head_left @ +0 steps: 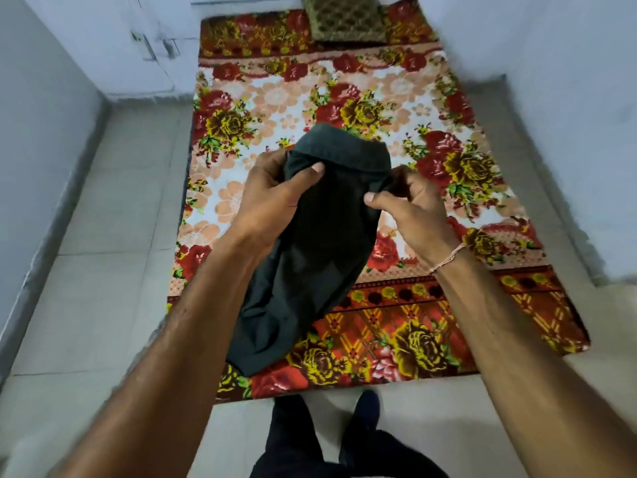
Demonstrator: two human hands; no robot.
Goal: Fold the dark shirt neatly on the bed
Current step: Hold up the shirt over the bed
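Observation:
The dark shirt (320,243) hangs in the air above the bed (431,315), bunched into a long narrow shape with its collar end up and its lower end trailing toward the bed's near edge. My left hand (275,191) grips the shirt's upper left side, thumb pressed on the cloth just under the collar. My right hand (410,205) pinches the upper right edge between thumb and curled fingers. A thin thread band circles my right wrist.
The bed is a low mattress with a red, yellow and white flowered cover. A green patterned pillow (348,19) lies at its far end. Pale tiled floor (103,270) runs along the left, walls close in on both sides, and my dark-trousered legs (331,439) stand at the near edge.

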